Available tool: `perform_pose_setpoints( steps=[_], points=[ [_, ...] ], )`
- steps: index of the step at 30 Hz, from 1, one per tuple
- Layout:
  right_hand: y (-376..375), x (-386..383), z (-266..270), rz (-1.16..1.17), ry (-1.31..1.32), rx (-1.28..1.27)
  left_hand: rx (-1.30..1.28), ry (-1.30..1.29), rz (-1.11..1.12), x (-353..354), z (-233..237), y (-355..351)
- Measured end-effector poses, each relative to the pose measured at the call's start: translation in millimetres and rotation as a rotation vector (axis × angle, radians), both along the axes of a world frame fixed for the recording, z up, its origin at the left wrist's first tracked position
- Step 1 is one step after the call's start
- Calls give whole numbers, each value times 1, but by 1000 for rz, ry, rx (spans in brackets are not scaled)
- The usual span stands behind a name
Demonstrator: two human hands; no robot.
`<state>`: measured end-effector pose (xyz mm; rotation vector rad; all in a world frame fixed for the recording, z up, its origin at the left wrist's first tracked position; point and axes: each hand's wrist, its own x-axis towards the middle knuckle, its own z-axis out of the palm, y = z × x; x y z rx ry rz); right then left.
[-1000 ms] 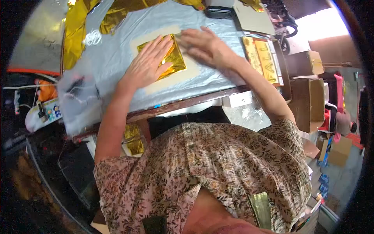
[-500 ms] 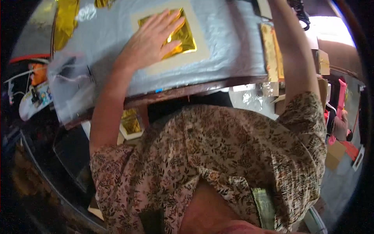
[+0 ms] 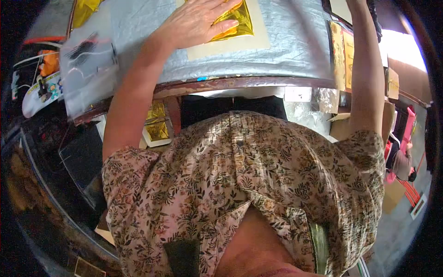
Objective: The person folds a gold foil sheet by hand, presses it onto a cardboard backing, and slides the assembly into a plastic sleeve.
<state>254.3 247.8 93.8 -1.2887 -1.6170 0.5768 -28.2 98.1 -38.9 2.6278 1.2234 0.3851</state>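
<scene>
My left hand [image 3: 203, 21] lies flat, palm down, on a shiny gold foil square [image 3: 242, 28], thumb spread from the fingers; the upper fingertips run close to the top edge. Beneath the foil is a larger cream-coloured sheet [image 3: 258, 42], resting on a table covered with silvery-grey cloth [image 3: 286, 60]. On the right side my right forearm reaches up past the top edge, and the hand itself is cut off from view.
Yellowish boxes [image 3: 339, 55] stand at the table's right edge. Gold foil pieces [image 3: 158, 130] lie in a tray below the table. Clear plastic [image 3: 87, 69] hangs at the left corner. A person [image 3: 403, 161] is far right.
The view has shifted, so the table, foil and my left hand sit higher and further right in the picture. My left hand stays flat on the foil.
</scene>
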Motion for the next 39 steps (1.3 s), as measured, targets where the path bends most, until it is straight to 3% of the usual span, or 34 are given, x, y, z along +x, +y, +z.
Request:
perform_pose_setpoints(
  steps=[4,5,6,7,9,19,29,39],
  points=[
    [-104,11,-28,341,-266,-159,-40,16,18,2,2,1],
    [-129,11,-26,475,-511,-322,-39,18,19,2,3,0],
    [-137,21,-69,684,-504,-181,-72,14,19,2,7,0],
    [-173,2,-62,701,-493,-311,-106,8,20,2,8,1],
    [-194,-11,-85,674,-575,11,-83,-4,8,1,4,3],
    [-223,-21,-105,356,-630,104,-55,-43,-6,-1,-6,4],
    [-239,-51,-115,328,-684,272,-59,-63,-9,-3,-9,5],
    [-233,-52,-121,358,-630,270,-40,6,3,-1,0,2]
  ],
)
